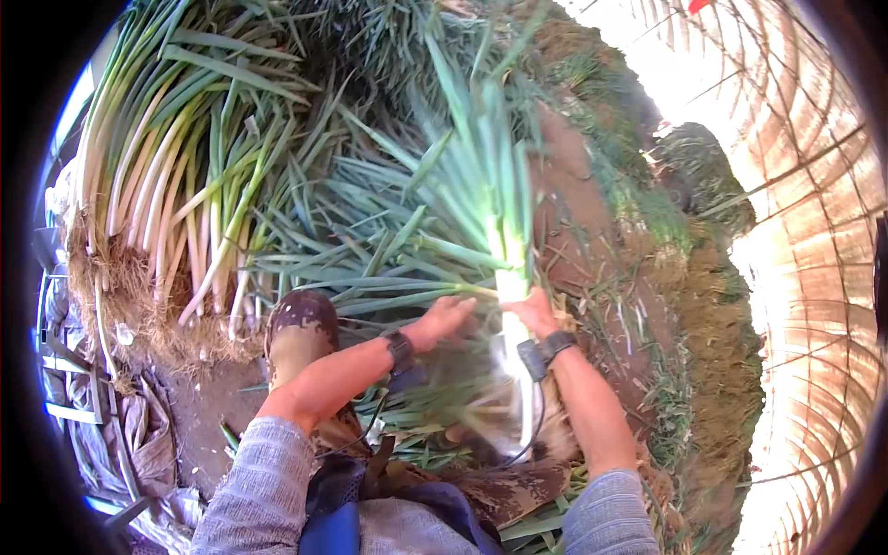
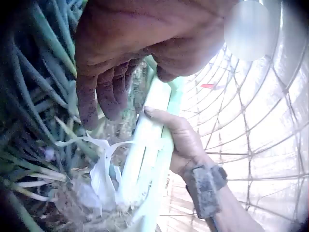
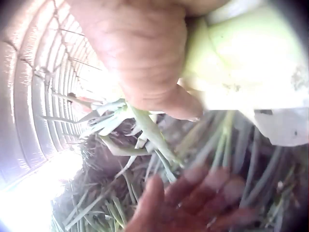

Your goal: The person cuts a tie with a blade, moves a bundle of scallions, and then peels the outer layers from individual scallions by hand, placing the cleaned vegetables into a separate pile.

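Ground: heap of green onions lies toward its far left corner. Held bundle of green onions is over the ground's right half, long axis running from roots toward the near edge to leaves toward the far edge. Right hand, the nearer, grips its pale shafts; left hand, fingers loosely spread, is just left, contact not determinable

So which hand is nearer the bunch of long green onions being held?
Right. The right hand grips the green onion bunch at its pale stalks; the left hand is beside it, to its left, fingers open, not gripping it.
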The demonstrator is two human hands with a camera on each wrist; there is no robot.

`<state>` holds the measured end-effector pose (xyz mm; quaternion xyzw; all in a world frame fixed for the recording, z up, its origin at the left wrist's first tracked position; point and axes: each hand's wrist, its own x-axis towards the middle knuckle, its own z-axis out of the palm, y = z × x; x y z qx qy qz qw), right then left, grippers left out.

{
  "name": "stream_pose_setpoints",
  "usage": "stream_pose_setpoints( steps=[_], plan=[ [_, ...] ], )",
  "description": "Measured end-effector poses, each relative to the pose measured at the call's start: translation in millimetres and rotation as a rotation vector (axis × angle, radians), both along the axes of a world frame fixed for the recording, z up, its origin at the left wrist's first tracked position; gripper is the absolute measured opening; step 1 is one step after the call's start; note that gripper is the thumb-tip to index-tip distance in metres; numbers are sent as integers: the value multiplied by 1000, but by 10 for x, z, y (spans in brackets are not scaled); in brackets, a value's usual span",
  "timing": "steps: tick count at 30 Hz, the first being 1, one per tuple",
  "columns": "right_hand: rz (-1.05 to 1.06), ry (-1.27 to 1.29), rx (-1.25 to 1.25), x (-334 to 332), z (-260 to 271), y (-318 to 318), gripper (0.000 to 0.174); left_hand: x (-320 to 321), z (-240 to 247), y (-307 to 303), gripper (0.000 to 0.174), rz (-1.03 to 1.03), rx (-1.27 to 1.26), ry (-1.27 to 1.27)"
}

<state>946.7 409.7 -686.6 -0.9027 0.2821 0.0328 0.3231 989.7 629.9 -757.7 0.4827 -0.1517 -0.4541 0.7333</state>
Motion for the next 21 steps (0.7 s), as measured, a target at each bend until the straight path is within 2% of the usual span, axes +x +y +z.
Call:
stream_pose_setpoints(
  steps=[1, 2, 3, 4, 5, 6, 7, 8, 9, 11, 12, 14, 15, 17, 19, 21],
  plan=[
    [115, 10, 75, 4, -455, -18, 50, 10, -148, 19, 65, 2, 16, 18],
    [132, -15, 179, -99, -385, 418, 44, -9, -338, -1, 68, 4, 90, 66],
    [163, 78, 159, -117, -712, 412, 36, -31, -465, -15, 70, 1, 161, 110],
    [204, 2, 194, -156, -962, 483, 35, -65, -410, 30, 76, -93, 206, 145],
    [242, -75, 228, -203, -1136, 560, 35, -140, -419, 8, 70, -5, 154, 62],
    [223, -54, 236, -181, -956, 726, 35, -175, -358, 1, 67, 55, 53, 131],
    [254, 21, 187, -111, -503, 1023, 35, -208, -332, 0, 64, 106, -40, 207],
    [296, -24, 88, -161, -483, 1053, 36, -168, -598, -157, 58, 111, -33, 203],
    [332, -70, -17, -210, -467, 1079, 40, -119, -600, -234, 56, 156, -127, 234],
    [236, 266, -62, -150, -273, 1074, 48, 31, -424, -251, 49, 168, 14, 354],
    [212, 276, -64, -255, -206, 1074, 48, 35, -352, -284, 46, 222, -51, 388],
    [231, -66, 162, -305, -30, 1093, 59, 195, -166, -282, 41, 339, -108, 451],
    [228, -63, 162, -353, 98, 1157, 59, 278, -152, -282, 37, 376, -149, 466],
    [189, -29, 450, -455, 349, 1225, 56, 503, -142, -290, 35, 376, -306, 616],
    [275, -7, 310, -515, 513, 1270, 50, 670, -173, -208, 39, 338, -392, 735],
    [315, -13, 299, -517, 411, 1209, 51, 638, -141, -74, 45, 296, -500, 801]
  ],
)
